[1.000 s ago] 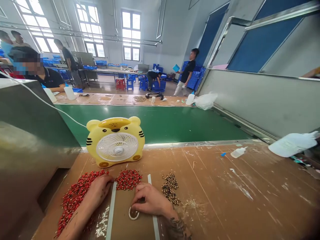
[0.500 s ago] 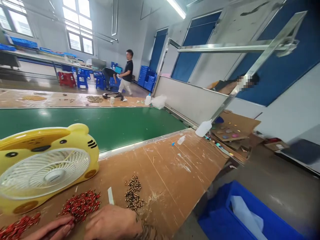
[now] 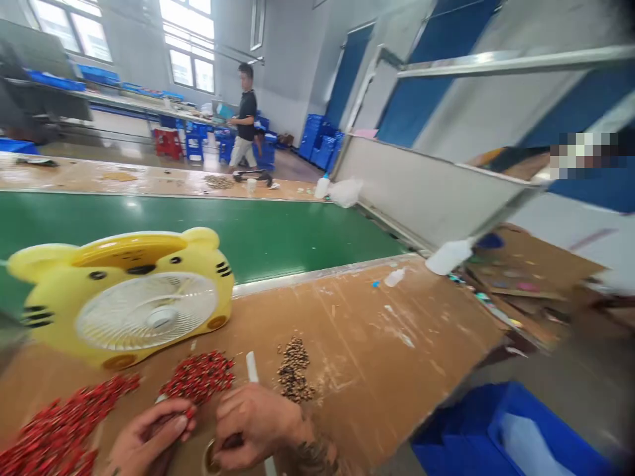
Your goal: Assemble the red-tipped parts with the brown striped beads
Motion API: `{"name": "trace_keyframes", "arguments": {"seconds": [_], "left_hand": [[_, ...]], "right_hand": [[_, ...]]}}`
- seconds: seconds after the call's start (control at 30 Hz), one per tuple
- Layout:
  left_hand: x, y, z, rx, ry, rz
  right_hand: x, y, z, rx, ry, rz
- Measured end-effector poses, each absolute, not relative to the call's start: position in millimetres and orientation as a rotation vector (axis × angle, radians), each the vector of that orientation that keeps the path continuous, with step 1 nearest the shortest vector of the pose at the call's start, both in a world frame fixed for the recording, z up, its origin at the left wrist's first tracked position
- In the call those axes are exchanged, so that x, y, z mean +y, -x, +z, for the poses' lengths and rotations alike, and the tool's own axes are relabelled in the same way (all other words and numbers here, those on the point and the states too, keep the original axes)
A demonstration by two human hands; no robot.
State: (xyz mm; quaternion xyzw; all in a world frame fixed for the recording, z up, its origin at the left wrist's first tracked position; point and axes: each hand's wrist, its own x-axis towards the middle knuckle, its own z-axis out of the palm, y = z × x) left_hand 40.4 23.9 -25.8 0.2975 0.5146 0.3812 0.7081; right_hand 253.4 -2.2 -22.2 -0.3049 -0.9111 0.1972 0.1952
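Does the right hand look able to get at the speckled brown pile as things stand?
Probably yes. The right hand sits close to the pile of speckled brown pieces, with only a low white strip between them, and the hand lies partly over that strip. Nothing else stands in the way.

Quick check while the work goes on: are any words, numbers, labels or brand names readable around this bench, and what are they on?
No readable words, numbers, labels or brands show. The yellow tiger-faced fan shows no lettering. The white squeeze bottle and the small bottle show no legible label. The tattoo on the right forearm is too blurred to tell whether it holds any letters.
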Motion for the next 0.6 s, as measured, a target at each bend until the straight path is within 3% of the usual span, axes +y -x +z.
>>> {"name": "trace_keyframes", "arguments": {"seconds": [0.23, 0.6], "left_hand": [[17, -47, 0, 0.818, -0.622, 0.903], [15, -48, 2, 0.778, -0.622, 0.895]], "right_hand": [[-11, -256, 3, -2.316, 0.856, 0.796], [-14, -257, 11, -2.306, 0.954, 0.962]]}}
